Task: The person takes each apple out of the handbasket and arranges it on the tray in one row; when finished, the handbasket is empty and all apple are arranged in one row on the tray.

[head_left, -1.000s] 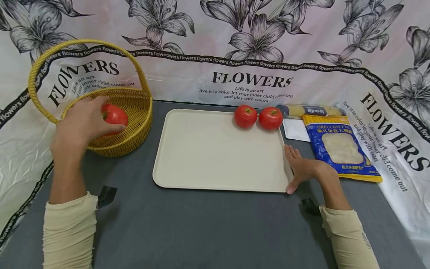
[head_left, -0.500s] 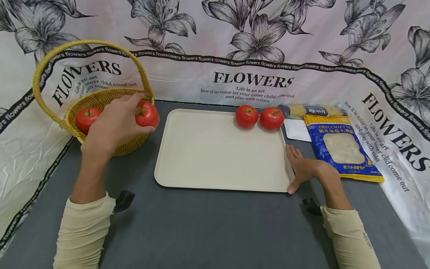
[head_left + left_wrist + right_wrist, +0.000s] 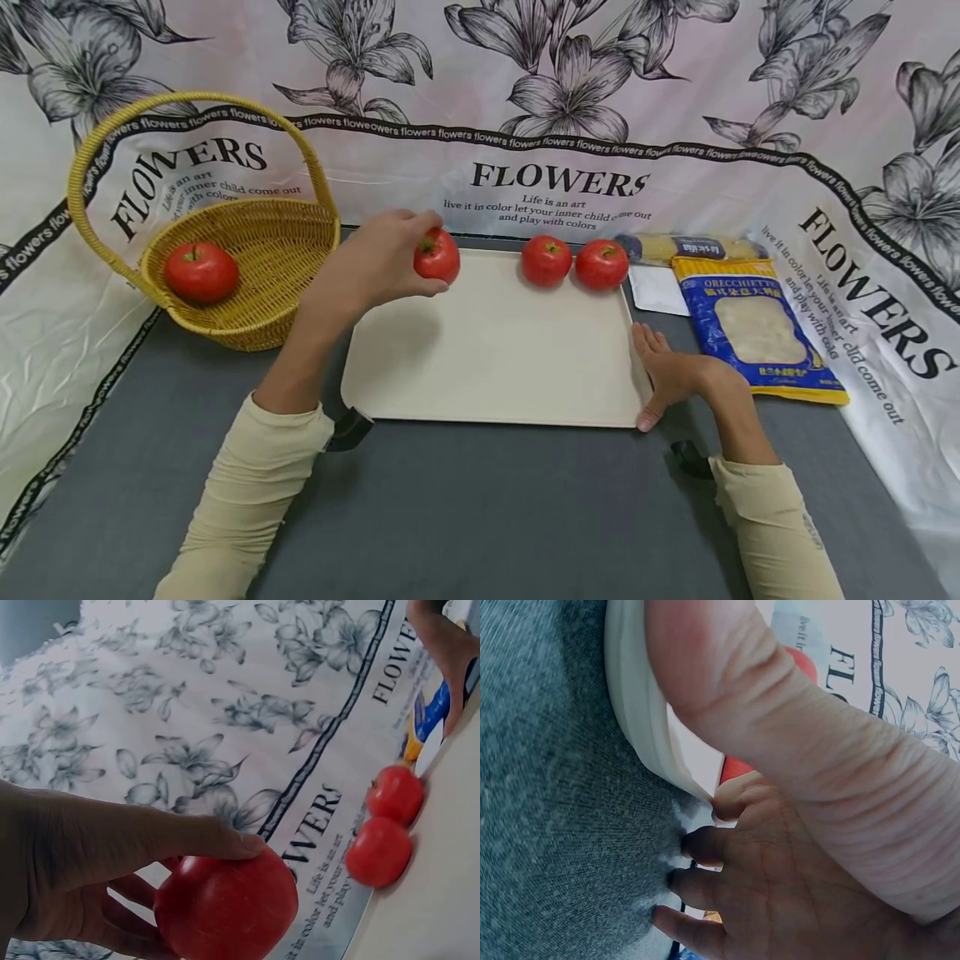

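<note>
My left hand [image 3: 375, 258] grips a red tomato [image 3: 437, 255] between thumb and fingers, above the left back part of the cream tray [image 3: 487, 358]. In the left wrist view the thumb lies over this tomato [image 3: 229, 907], and the other fingers are partly hidden behind it. Two more tomatoes, one [image 3: 546, 261] beside another [image 3: 602, 265], sit at the tray's back right corner. A further tomato [image 3: 201, 273] lies in the yellow woven basket [image 3: 277, 292]. Fingers extended, my right hand [image 3: 671, 375] rests against the tray's right edge, its thumb near the front corner.
Right of the tray lies a blue and yellow pasta packet [image 3: 761, 329], with a long packet [image 3: 697, 247] behind it and a white flat item [image 3: 658, 289] alongside. The basket's tall handle [image 3: 315, 167] arches upward at left. Flower-printed cloth [image 3: 405, 175] rises behind the grey table [image 3: 487, 508].
My left hand has lifted a tomato out of the basket and carried it right, over the tray. The other tomato stays in the basket. My right hand keeps its place on the tray.
</note>
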A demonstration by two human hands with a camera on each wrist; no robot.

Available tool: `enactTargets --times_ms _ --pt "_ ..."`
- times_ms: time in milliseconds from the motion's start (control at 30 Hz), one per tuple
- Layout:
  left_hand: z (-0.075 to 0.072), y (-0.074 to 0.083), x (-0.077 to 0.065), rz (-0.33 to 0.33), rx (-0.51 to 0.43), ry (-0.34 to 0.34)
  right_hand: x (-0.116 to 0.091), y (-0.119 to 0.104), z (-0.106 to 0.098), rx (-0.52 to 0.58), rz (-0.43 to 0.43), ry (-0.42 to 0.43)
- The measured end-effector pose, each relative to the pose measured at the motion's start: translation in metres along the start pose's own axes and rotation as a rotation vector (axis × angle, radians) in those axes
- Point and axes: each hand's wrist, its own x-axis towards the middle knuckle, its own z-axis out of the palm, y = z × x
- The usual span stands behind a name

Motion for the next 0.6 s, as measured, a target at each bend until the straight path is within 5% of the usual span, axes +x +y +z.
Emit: enactTargets --times_ms 367,600 --pt "0.029 0.014 0.053 0.117 -0.009 -0.061 -0.002 0.000 0.000 0.007 -0.005 0.007" --pt "0.054 0.002 0.081 0.125 -0.020 -0.125 -0.002 0.001 0.000 0.005 -0.015 0.012"
